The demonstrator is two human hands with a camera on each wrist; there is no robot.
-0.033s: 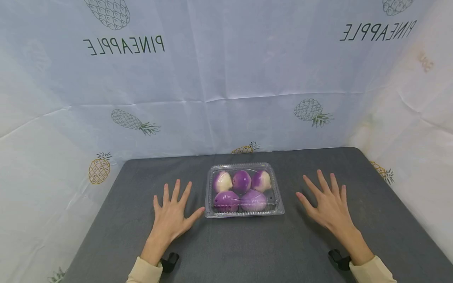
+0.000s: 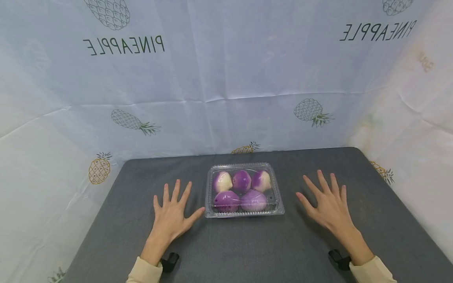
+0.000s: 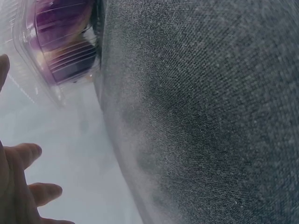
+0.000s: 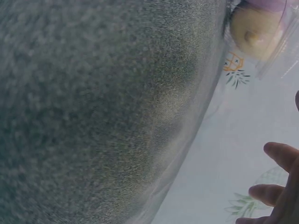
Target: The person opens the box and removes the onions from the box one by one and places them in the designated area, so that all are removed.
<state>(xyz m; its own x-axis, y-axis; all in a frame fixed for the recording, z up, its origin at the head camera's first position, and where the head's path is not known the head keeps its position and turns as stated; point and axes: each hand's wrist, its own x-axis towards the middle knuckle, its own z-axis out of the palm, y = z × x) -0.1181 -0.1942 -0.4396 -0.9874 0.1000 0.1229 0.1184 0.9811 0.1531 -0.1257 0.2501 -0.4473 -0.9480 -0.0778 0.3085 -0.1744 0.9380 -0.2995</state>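
My left hand (image 2: 172, 216) was at lower left, fingers apart, just beside a clear box (image 2: 244, 214) mid-frame, my right hand (image 2: 329, 206) was at lower right, fingers also apart.

I have a clear plastic box (image 2: 247, 214) lying flat on the grey table (image 2: 244, 251), its long side running across in front of me and its see-through lid down. Inside I see five glossy, rounded purple bulbs (image 2: 242, 181) in two rows. Of the three at the back, the left and right ones each show a creamy white patch, while the middle one looks all purple. The two nearer me are bigger to my eye, the right one paler. The box sits between my spread hands, just beside my left thumb (image 2: 196, 215) and well apart from my right hand (image 2: 329, 206).
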